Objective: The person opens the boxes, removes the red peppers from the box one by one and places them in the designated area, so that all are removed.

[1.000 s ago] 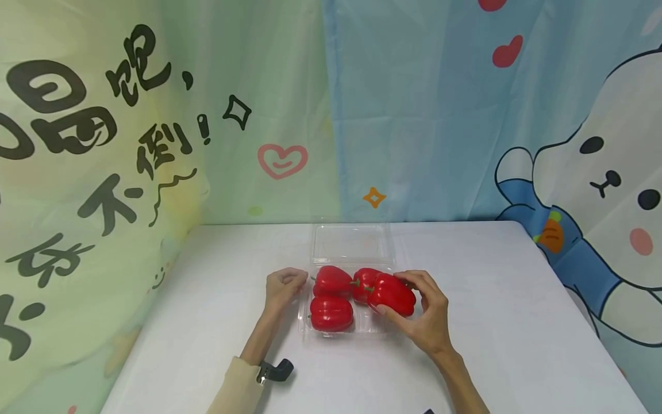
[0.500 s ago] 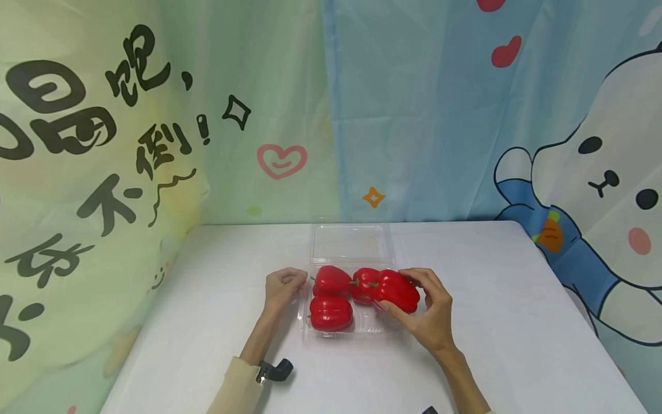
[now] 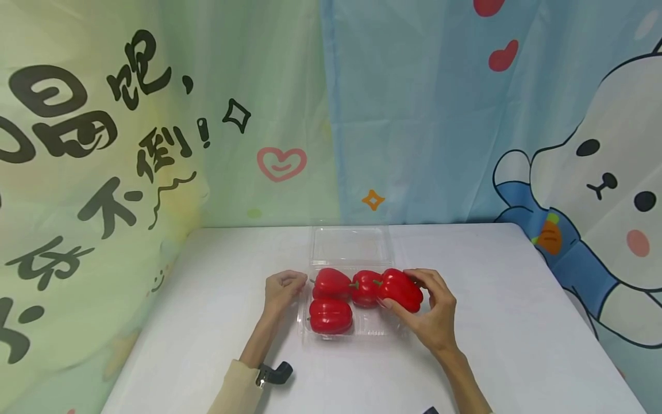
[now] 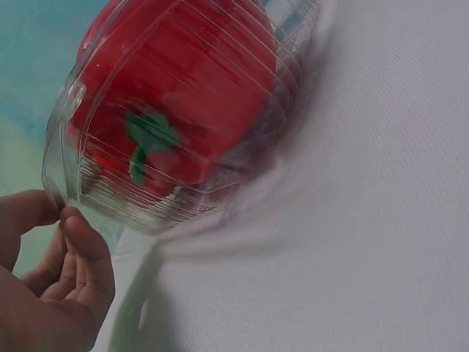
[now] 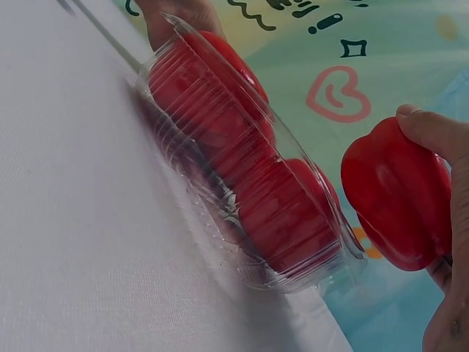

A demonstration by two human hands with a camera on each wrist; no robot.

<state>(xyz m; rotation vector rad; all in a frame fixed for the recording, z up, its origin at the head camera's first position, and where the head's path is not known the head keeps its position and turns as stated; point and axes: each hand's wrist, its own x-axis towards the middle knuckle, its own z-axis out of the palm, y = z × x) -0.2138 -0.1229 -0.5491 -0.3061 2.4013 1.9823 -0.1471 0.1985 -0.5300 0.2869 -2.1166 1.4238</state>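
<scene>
Three red bell peppers (image 3: 331, 315) lie in a clear plastic clamshell box (image 3: 374, 329), two on its left side and one at the back right. My left hand (image 3: 282, 292) pinches the box's left rim between thumb and forefinger, as the left wrist view shows close up beside a pepper's green stem (image 4: 152, 136). Between thumb and fingers, my right hand (image 3: 433, 310) holds another red bell pepper (image 3: 402, 289), its stem pointing left. In the right wrist view this held pepper (image 5: 399, 194) is raised above the box's rim, apart from the peppers inside.
The box's clear lid (image 3: 351, 246) lies folded back behind it. A white cloth covers the table (image 3: 517, 345). Behind the table hangs a printed curtain (image 3: 414, 115). A dark band with a black piece (image 3: 275, 373) is on the left wrist.
My right hand has moved the held bell pepper a little to the right. The left hand stays at the box's rim, and the other peppers lie as before.
</scene>
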